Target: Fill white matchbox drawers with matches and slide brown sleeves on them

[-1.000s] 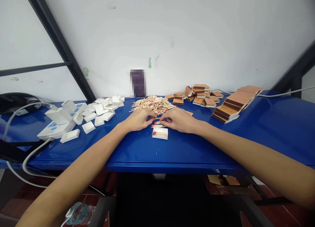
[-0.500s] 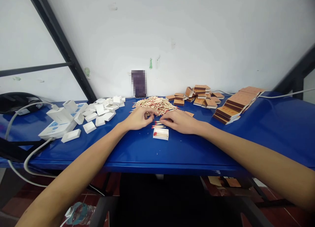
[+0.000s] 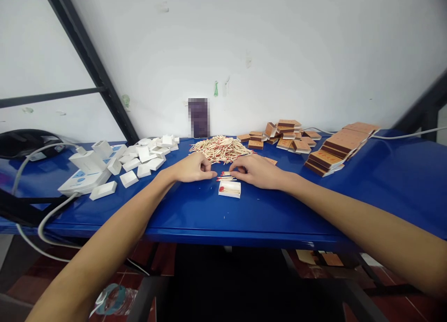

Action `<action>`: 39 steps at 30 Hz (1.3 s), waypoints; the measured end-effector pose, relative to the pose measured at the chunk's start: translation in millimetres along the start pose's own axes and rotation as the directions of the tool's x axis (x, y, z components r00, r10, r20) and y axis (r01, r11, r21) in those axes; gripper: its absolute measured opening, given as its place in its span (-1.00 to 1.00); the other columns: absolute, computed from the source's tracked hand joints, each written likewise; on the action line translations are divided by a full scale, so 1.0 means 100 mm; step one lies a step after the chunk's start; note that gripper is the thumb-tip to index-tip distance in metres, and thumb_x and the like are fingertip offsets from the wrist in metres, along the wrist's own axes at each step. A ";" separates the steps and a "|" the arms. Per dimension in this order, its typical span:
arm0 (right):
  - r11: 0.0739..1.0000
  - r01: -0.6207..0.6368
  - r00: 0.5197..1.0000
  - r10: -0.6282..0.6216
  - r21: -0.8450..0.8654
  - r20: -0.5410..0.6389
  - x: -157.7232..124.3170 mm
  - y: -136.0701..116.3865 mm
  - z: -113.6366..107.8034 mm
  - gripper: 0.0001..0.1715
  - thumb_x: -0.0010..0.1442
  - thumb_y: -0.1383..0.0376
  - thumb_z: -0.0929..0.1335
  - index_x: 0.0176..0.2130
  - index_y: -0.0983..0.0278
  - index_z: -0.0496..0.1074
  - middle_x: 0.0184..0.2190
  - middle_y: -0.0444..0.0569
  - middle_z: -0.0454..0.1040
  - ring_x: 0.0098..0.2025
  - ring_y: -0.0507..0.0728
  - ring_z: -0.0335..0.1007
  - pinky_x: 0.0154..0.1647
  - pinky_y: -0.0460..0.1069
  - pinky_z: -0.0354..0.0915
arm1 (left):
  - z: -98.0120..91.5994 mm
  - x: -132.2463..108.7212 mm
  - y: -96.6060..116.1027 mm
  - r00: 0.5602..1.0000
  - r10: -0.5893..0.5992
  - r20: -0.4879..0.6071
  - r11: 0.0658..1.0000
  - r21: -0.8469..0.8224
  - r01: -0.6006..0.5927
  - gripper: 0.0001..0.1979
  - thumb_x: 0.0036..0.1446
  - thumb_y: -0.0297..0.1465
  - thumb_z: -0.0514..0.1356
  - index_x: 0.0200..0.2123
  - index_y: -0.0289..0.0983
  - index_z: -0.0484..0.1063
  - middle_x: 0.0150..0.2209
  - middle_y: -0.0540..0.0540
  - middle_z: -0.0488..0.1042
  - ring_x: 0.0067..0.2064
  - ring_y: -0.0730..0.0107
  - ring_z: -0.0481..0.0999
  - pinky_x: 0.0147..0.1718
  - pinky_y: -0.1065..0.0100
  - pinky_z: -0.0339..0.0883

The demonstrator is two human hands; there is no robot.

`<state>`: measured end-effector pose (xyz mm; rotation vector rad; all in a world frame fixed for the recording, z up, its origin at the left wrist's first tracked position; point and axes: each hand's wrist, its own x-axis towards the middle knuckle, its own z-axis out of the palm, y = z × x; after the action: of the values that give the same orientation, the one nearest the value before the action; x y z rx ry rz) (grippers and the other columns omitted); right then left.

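A small row of red-headed matches lies on the blue table, just behind an open white matchbox tray that holds several matches. My right hand comes in from the right, thumb and forefinger closed around the stick ends of the row. To the left of the row is my left hand, its fingers curled and the thumb tip near the match heads; whatever it may pinch is too small to make out. Behind both hands rises a large heap of loose matches.
Empty white trays are piled at the left beside a white power strip with cables. Brown matchbox sleeves lie at back right, and a stepped stack of them stands farther right. A pixelated dark object leans on the wall.
My left hand has drawn back from the heap towards the near side, and its fingers have curled in. My right hand stays by the row of matches. The view has shifted slightly.
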<state>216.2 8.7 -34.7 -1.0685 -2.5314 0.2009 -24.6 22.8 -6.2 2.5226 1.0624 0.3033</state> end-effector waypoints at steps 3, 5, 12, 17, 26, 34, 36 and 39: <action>1.000 -0.003 1.000 0.003 0.006 -0.011 0.02 0.00 0.02 -0.74 0.29 0.23 0.30 -0.23 0.25 0.57 -0.40 -0.06 0.55 -0.40 0.05 0.34 -0.37 -0.05 0.10 | -0.02 -0.01 0.05 0.999 -0.009 0.046 1.000 -0.005 0.009 -0.72 0.04 -0.21 0.26 -0.52 -0.31 0.40 -0.63 0.07 0.23 -0.57 0.55 0.17 -0.54 0.42 0.03; 1.000 0.001 1.000 -0.001 0.005 -0.021 0.03 -0.01 0.04 -0.73 0.29 0.22 0.30 -0.24 0.25 0.58 -0.39 -0.06 0.56 -0.39 0.06 0.34 -0.37 -0.04 0.10 | -0.02 -0.01 0.05 0.998 0.014 0.054 1.000 -0.003 -0.014 -0.75 0.03 -0.22 0.27 -0.39 -0.31 0.45 -0.61 0.09 0.23 -0.56 0.54 0.19 -0.53 0.43 0.05; 0.998 0.027 0.999 -0.026 0.065 -0.019 0.03 -0.03 0.04 -0.66 0.31 0.17 0.28 -0.25 0.28 0.59 -0.38 -0.03 0.55 -0.38 0.07 0.33 -0.37 -0.04 0.08 | 0.02 0.00 0.02 0.997 0.062 0.055 0.998 0.006 -0.063 -0.78 0.07 -0.25 0.24 -0.31 -0.30 0.43 -0.58 0.10 0.22 -0.54 0.53 0.18 -0.50 0.43 0.06; 0.992 0.063 0.998 -0.065 0.109 0.018 0.00 0.02 0.01 -0.63 0.28 0.06 0.32 -0.17 0.25 0.58 -0.39 -0.06 0.50 -0.39 0.06 0.29 -0.39 -0.05 0.08 | 0.04 0.00 0.02 0.997 0.066 0.033 0.998 0.011 -0.066 -0.77 0.07 -0.23 0.23 -0.34 -0.30 0.42 -0.58 0.09 0.24 -0.54 0.54 0.20 -0.50 0.44 0.07; 0.996 0.054 0.998 -0.057 0.074 0.034 0.00 0.01 -0.02 -0.64 0.28 0.08 0.33 -0.18 0.26 0.58 -0.39 -0.05 0.50 -0.37 0.07 0.31 -0.35 -0.04 0.12 | 0.03 0.01 0.04 0.997 0.075 0.028 0.997 0.016 -0.075 -0.76 0.07 -0.22 0.24 -0.35 -0.29 0.43 -0.58 0.10 0.21 -0.55 0.54 0.19 -0.52 0.45 0.06; 0.998 0.039 0.999 -0.041 0.046 0.027 0.01 0.01 -0.01 -0.65 0.29 0.09 0.32 -0.18 0.27 0.58 -0.35 -0.02 0.54 -0.35 0.08 0.35 -0.34 -0.05 0.12 | 0.03 -0.01 0.05 0.998 0.059 0.037 0.998 0.024 -0.060 -0.76 0.03 -0.24 0.27 -0.33 -0.29 0.43 -0.56 0.09 0.25 -0.52 0.52 0.22 -0.50 0.44 0.08; 0.999 0.031 0.999 -0.032 0.044 0.026 0.02 0.01 0.00 -0.65 0.30 0.09 0.32 -0.18 0.27 0.57 -0.35 -0.02 0.54 -0.35 0.08 0.35 -0.35 -0.05 0.11 | 0.03 -0.01 0.04 0.997 0.065 0.043 0.997 0.028 -0.066 -0.76 0.05 -0.23 0.26 -0.33 -0.29 0.43 -0.56 0.09 0.26 -0.53 0.53 0.21 -0.50 0.44 0.08; 0.999 0.020 1.000 -0.021 0.046 0.016 0.02 0.02 0.01 -0.66 0.30 0.10 0.31 -0.20 0.26 0.57 -0.36 -0.03 0.55 -0.37 0.07 0.35 -0.36 -0.05 0.11 | 0.04 0.01 0.03 0.999 0.045 0.030 0.999 0.011 -0.046 -0.74 0.13 -0.19 0.21 -0.31 -0.30 0.44 -0.55 0.05 0.30 -0.53 0.51 0.23 -0.50 0.44 0.07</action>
<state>215.6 11.3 -35.7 -1.0270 -2.5392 0.2616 -21.1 20.6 -8.6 2.5568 0.9996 0.2719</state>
